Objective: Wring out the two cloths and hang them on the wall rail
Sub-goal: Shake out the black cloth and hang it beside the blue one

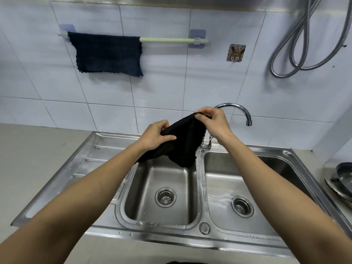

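Observation:
A dark navy cloth (107, 54) hangs spread over the left half of the pale green wall rail (167, 40). Both my hands hold a second, black cloth (182, 141) above the left sink basin (163, 187). My left hand (158, 133) pinches its lower left edge. My right hand (213, 122) grips its upper corner, higher up and in front of the tap. The cloth sags loosely between them, partly unfolded, its lower corner dangling over the basin.
A chrome tap (238, 111) arches behind my right hand. The right sink basin (247, 187) is wet. A drainboard (85, 168) lies at left. A metal hose (308, 44) loops on the wall at right, beside a hook sticker (235, 52). Metal dishes (341, 180) sit far right.

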